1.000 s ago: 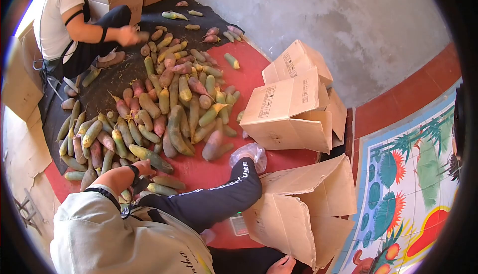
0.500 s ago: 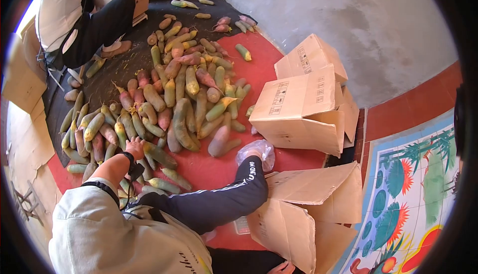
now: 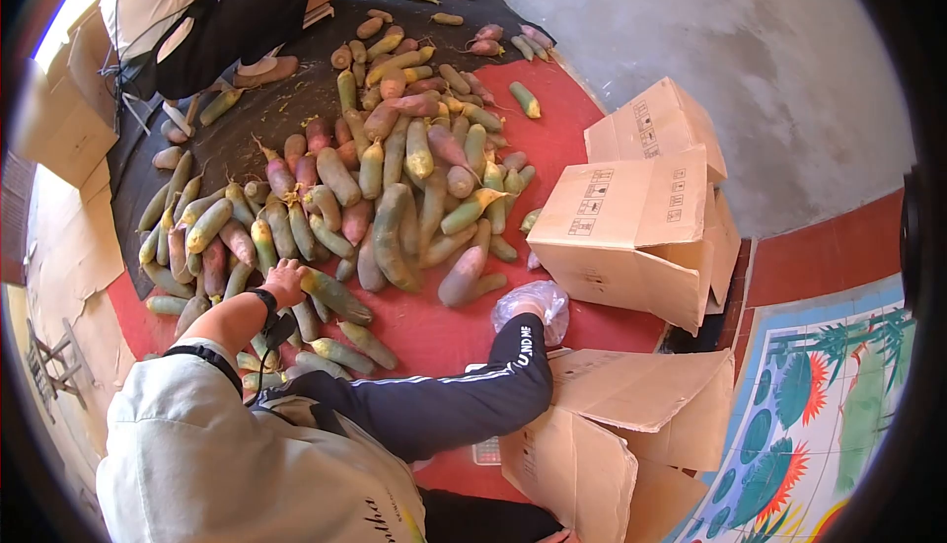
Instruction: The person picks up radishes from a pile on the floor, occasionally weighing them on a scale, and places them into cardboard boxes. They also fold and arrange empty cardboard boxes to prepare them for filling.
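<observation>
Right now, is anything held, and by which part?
Cannot tell: the left hand is at one end of a green radish, grip unclear; right hand mostly cut off.

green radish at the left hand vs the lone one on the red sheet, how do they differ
The near radish at the left hand looks larger than the lone radish, which lies farther off. The near one lies among others, the lone one apart. Both are mostly green with a yellowish end.

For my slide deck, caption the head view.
Left hand on a green root vegetable in a large heap.
</observation>
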A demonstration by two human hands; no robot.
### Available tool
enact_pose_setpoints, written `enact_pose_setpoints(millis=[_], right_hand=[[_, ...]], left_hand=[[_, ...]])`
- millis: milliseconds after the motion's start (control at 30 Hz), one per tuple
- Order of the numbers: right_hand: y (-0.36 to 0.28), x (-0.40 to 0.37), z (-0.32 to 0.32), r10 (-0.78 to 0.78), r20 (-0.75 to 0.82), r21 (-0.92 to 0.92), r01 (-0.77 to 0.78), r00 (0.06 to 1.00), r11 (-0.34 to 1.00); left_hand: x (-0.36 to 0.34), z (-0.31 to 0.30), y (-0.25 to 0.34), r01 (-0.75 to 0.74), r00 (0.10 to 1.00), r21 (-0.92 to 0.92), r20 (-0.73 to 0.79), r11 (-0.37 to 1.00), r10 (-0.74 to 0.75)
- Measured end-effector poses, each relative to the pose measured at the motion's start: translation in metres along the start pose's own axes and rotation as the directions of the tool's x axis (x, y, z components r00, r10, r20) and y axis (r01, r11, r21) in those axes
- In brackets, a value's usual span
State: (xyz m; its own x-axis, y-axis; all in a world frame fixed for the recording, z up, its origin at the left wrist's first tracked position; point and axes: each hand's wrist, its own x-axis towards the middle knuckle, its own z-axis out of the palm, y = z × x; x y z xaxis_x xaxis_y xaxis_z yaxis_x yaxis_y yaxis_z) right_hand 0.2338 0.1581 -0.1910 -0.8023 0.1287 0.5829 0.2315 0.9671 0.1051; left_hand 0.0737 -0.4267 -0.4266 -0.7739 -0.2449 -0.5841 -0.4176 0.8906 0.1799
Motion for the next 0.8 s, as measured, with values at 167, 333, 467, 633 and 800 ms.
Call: enact_pose_setpoints(millis=[167,333,467,633,800], right_hand=[[0.006,-0.004,0.004,-0.054,0.007,-0.008,0.054,0.999,0.999],[-0.017,0.011,-0.010,-0.002,0.012,0.044,0.001,1.000,0.999],[0.005,0.000,0.003,-0.048,0.010,-0.014,0.048,0.999,0.999],[0.003,0.000,0.003,-0.012,-0.025,-0.021,0.011,1.000,1.000],[0.006,-0.001,0.003,-0.014,0.044,-0.048,0.016,0.999,0.999]], left_hand=[[-0.003,0.013,-0.016,-0.061,0.997,-0.039,0.053,0.997,0.063],[-0.015,-0.012,-0.053,0.171,0.945,-0.027,-0.277,0.985,-0.172],[-0.021,-0.020,-0.123,0.421,0.752,-0.130,-0.503,0.898,-0.426],[-0.039,-0.037,-0.173,0.637,0.683,-0.274,-0.232,0.720,-0.693],[-0.017,-0.001,-0.205,0.570,0.674,-0.532,-0.135,0.626,-0.727]])
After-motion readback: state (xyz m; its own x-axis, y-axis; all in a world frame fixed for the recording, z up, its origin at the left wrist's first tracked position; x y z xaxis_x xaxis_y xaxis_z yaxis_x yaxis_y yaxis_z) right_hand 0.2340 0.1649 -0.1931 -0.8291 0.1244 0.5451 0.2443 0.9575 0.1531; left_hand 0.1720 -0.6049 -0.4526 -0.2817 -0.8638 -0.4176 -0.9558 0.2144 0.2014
